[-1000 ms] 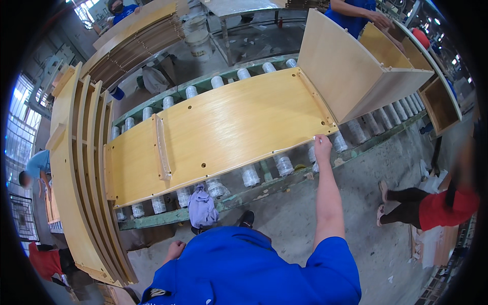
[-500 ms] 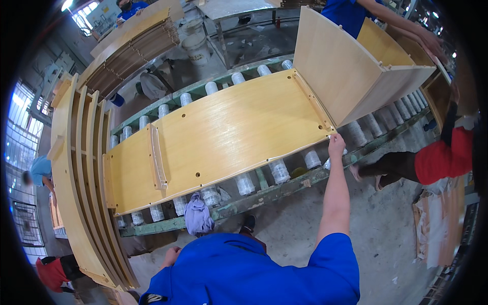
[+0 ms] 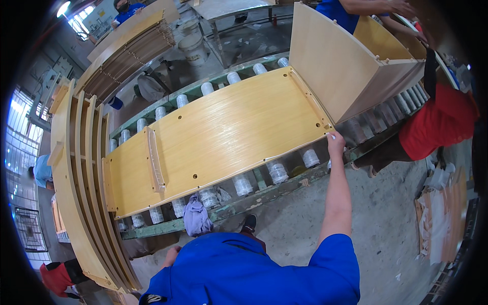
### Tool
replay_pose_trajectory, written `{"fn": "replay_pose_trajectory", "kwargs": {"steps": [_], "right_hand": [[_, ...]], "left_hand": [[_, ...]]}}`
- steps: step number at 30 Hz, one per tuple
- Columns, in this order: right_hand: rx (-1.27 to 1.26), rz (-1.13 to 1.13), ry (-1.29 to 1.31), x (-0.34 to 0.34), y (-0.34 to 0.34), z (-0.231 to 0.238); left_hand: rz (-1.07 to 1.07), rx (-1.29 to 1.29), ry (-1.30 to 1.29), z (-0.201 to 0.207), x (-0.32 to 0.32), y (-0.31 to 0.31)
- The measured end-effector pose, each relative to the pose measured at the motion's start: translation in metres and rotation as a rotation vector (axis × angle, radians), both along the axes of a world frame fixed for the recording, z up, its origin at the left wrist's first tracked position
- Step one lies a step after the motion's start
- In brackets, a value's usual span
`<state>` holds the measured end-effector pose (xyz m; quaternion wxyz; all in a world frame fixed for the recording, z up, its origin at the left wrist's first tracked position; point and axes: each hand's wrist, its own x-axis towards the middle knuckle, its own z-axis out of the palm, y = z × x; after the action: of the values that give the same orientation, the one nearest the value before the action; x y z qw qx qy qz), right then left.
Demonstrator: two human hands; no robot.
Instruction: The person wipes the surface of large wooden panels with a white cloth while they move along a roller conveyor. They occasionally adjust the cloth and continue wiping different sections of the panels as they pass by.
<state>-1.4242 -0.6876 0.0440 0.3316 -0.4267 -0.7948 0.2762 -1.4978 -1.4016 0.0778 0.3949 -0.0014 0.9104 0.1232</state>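
A long pale-yellow wooden panel [image 3: 229, 129] lies on the roller conveyor, with a wooden cross strip [image 3: 155, 160] near its left end and another strip [image 3: 307, 94] along its right end. Several dark holes dot its surface, and a thin white line follows its near edge. My right hand [image 3: 335, 144] reaches out to the panel's near right corner. Its fingers are pinched together there, and what lies between them is too small to make out. Low beside my body is my left hand [image 3: 172, 255], curled and partly hidden; whether it holds anything does not show.
Curved wooden frames [image 3: 76, 173] stand at the left. A boxy wooden unit [image 3: 340, 66] sits beyond the panel's right end, with a co-worker's arms [image 3: 376, 7] above it. A purple cloth [image 3: 197, 216] hangs on the conveyor's near rail. A person in red [image 3: 432, 124] bends at the right.
The person in red at the right has moved closer to the conveyor. The co-worker's arms at the upper right have shifted. My right hand stays at the panel's corner.
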Motion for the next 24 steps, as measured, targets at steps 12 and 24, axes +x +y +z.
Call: {"fn": "replay_pose_trajectory", "kwargs": {"steps": [12, 24], "right_hand": [[0.07, -0.016, -0.103, 0.004, 0.012, 0.011], [-0.022, -0.117, -0.208, -0.003, 0.024, 0.012]], "left_hand": [[-0.057, 0.049, 0.004, -0.001, -0.001, 0.001], [-0.039, 0.045, 0.024, 0.002, 0.001, -0.003]]}}
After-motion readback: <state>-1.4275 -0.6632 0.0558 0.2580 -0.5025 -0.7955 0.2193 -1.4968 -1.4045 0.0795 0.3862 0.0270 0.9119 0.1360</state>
